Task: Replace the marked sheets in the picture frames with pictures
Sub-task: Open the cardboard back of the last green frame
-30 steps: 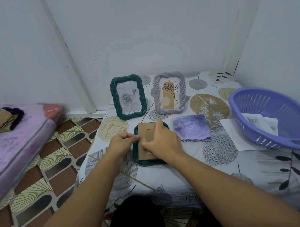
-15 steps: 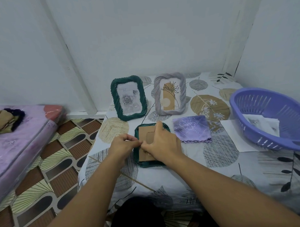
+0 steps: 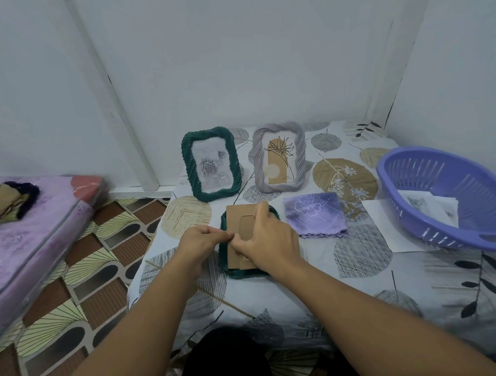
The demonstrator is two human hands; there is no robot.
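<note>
A dark green picture frame (image 3: 226, 268) lies face down on the table, its brown cardboard back (image 3: 233, 219) with a stand flap facing up. My right hand (image 3: 267, 237) rests flat over the back, index finger stretched to the frame's far edge. My left hand (image 3: 199, 241) pinches at the back's left edge with curled fingers, meeting my right thumb there. Two frames stand upright behind: a green frame (image 3: 211, 163) with a rose picture and a grey frame (image 3: 279, 157) with a plant drawing.
A folded purple cloth (image 3: 315, 215) lies right of the flat frame. A purple plastic basket (image 3: 449, 197) with printed pictures (image 3: 430, 209) stands at the right on a white sheet (image 3: 383, 225). A pink mattress (image 3: 31, 229) sits left, across the patterned floor.
My left fingers and right thumb have closed together at the left edge of the cardboard back. The frame itself stays in place.
</note>
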